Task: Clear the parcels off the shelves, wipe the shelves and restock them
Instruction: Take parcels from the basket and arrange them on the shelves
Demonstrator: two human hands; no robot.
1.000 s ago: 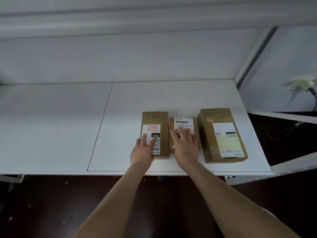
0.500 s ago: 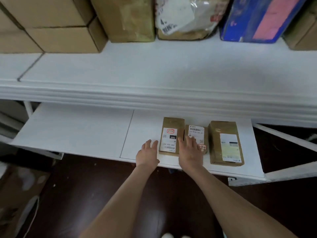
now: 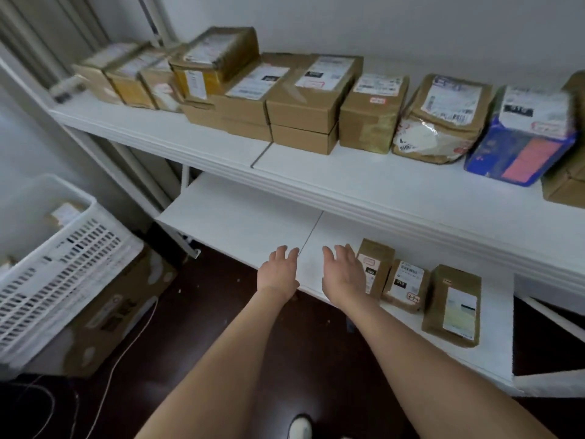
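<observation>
L hand (image 3: 278,270) & R hand (image 3: 343,274) over lower shelf (image 3: 240,217) — fingers (image 3: 280,251) spread, empty — R cd bump nearest parcel (image 3: 376,264) off the edge.

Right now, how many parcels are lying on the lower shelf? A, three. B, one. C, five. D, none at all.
A: the lower shelf holds only the left parcel, the middle parcel and the right parcel, lying side by side near its right end.
</observation>
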